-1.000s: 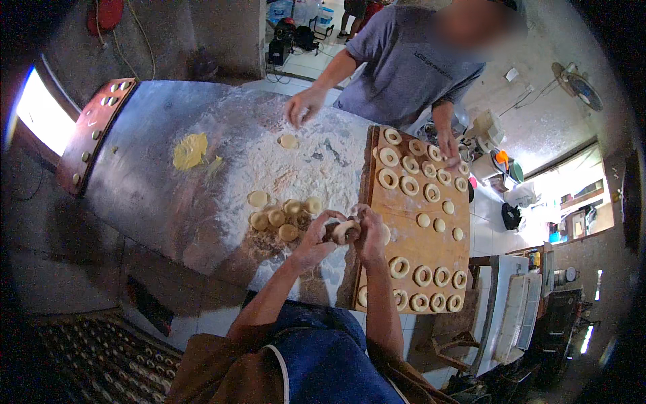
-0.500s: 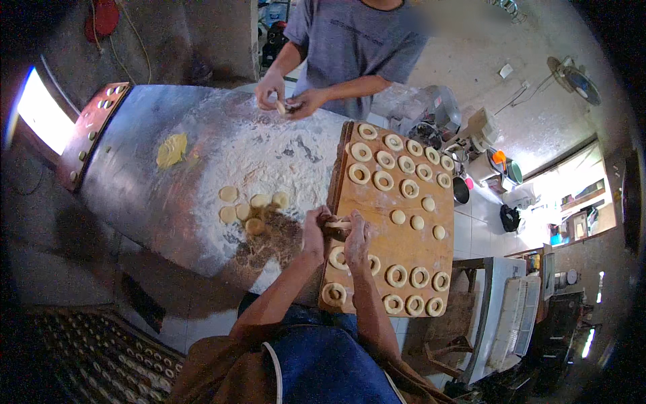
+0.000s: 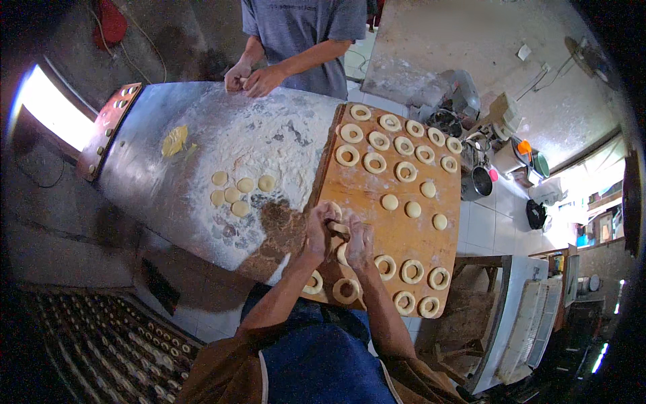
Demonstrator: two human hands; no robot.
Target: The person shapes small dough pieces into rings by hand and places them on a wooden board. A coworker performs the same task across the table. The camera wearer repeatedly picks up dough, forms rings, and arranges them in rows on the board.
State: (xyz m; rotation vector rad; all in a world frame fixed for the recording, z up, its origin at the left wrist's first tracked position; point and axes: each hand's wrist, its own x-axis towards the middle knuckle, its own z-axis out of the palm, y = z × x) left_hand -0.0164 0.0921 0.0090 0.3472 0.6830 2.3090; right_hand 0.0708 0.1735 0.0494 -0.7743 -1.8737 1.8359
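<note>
Between my two hands is a pale dough ring [image 3: 339,229], held up over the left part of a wooden board [image 3: 367,225]. My left hand [image 3: 319,232] has its fingers closed on the ring's left side. My right hand [image 3: 359,240] grips the other side, its fingers curled round the dough; part of the ring is hidden by the fingers. Another dough ring [image 3: 342,254] lies on the board, partly covered by my right hand. Rows of dough rings [image 3: 405,172] and several small dough rounds [image 3: 413,209] rest on the board.
A floured metal table [image 3: 151,155] adjoins the board, bearing several flat dough rounds [image 3: 232,194] and a yellow lump [image 3: 175,140]. Across it, a co-worker's hands [image 3: 254,80] work a small piece. At lower left stands a dark rack of rings [image 3: 128,337]; pots [image 3: 476,182] are at right.
My view has shifted a little. Both my hands keep hold of the dough ring, now tilted differently. The co-worker's hands have drawn closer together round the piece they hold.
</note>
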